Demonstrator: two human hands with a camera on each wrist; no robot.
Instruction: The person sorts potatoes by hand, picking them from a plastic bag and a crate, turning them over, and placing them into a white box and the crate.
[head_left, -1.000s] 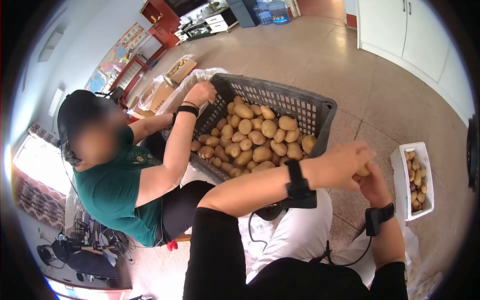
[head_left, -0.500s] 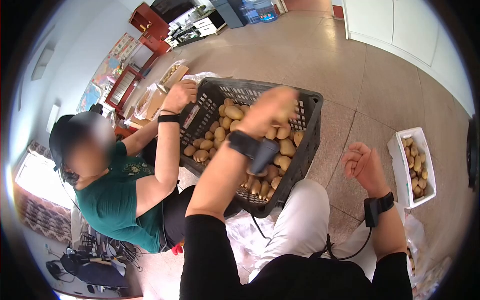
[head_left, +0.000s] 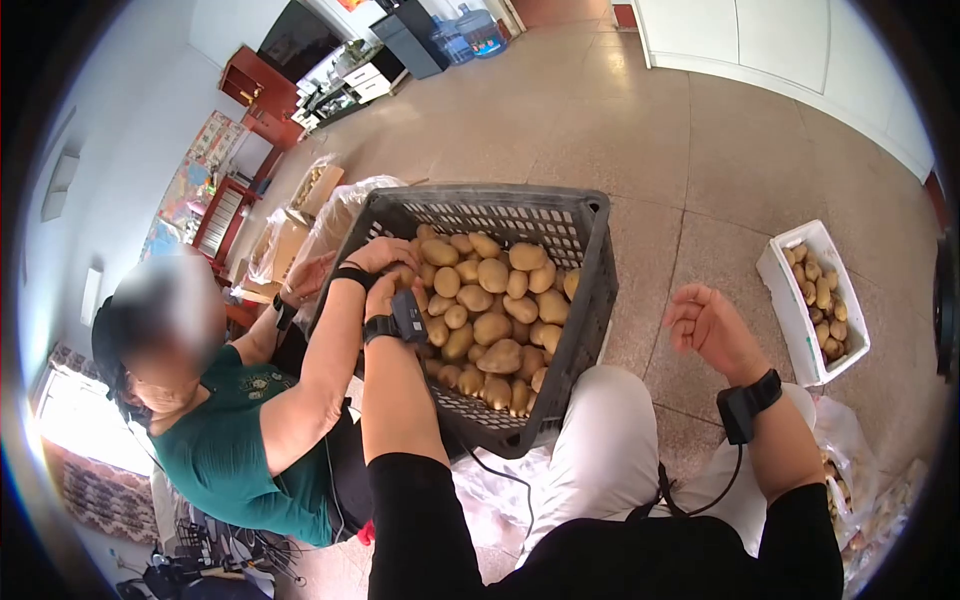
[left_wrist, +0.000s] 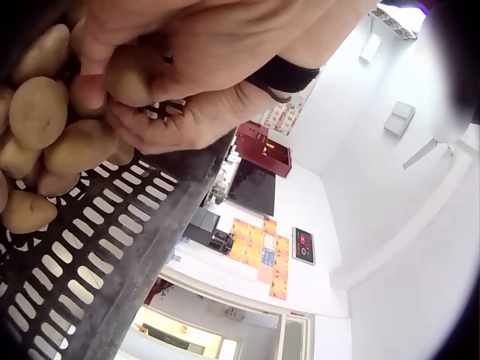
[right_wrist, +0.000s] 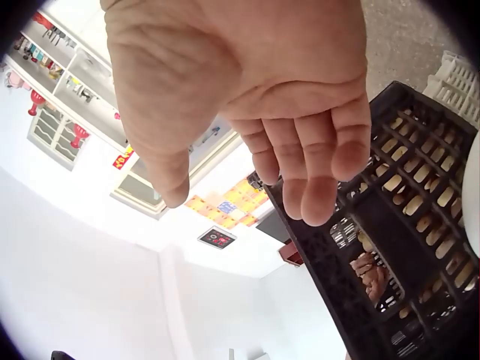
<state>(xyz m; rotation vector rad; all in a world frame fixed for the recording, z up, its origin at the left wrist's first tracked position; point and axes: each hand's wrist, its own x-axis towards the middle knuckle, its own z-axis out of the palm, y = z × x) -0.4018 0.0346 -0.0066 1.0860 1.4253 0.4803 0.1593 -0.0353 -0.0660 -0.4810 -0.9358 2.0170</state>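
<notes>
My left hand (head_left: pixel 384 297) is down at the near-left side of a black plastic crate (head_left: pixel 595 290) full of potatoes (head_left: pixel 492 275). In the left wrist view it grips a potato (left_wrist: pixel 132 76) with thumb and fingers. Right beside it is the other person's hand (left_wrist: pixel 180 126), which partly overlaps it. The potato that I hold is hidden in the head view. My right hand (head_left: pixel 712 332) hovers to the right of the crate, palm showing, with fingers loosely bent and nothing in them.
A white foam box (head_left: pixel 815 300) of potatoes stands on the floor at right. Cardboard boxes (head_left: pixel 320 190) with plastic wrap lie behind the crate. The other person (head_left: pixel 240 410) sits at left, leaning over the crate. A plastic bag (head_left: pixel 850 470) lies at lower right.
My left hand has left my right hand and swept leftward over the crate, down to its near-left part. The other person's hand has lowered to the potatoes there. My right hand has opened out.
</notes>
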